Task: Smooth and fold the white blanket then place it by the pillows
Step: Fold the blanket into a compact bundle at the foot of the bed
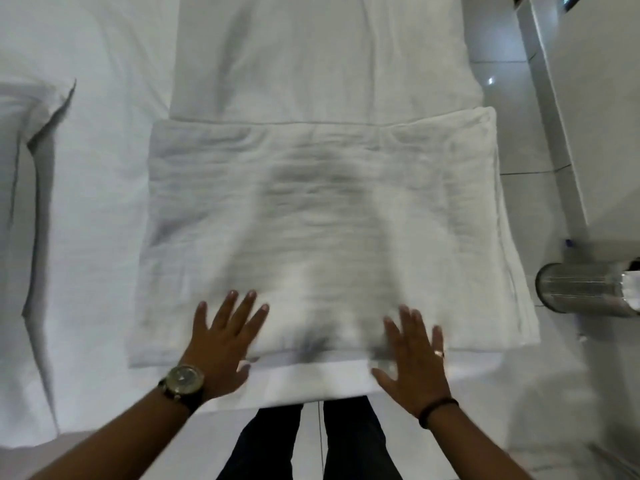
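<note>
White blanket (322, 216), ribbed, thick, rectangular.

Matt ribbed cloth blanket (322, 216), glossy tiled floor (502, 109)

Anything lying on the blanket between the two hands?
No. In the head view, only bare folded white blanket lies between the left hand and right hand.

Bed (104, 209) in white sheet: folded white blanket (311, 220) flat at centre, pillow (20, 168) at 9 o'clock, apart from blanket.
</note>
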